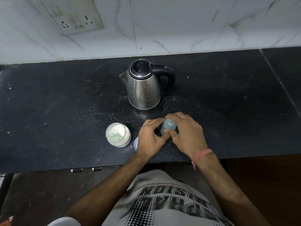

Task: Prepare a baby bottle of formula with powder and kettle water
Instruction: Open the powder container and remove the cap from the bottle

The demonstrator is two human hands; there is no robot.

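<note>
My right hand's (187,134) fingers (169,131) curl round the baby bottle (169,125), standing upright on the black bench (65,103); my left hand (150,137) pinches its lower part. Left of it stands the open powder jar (118,134), its lid (136,143) just beside. The kettle (144,85) stands behind the bottle.

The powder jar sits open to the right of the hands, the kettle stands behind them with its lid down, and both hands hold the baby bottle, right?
Not quite: the head view shows the open powder jar to the left of the hands, not the right. The rest holds: kettle behind, lid down, left hand and right hand on the baby bottle.
</note>
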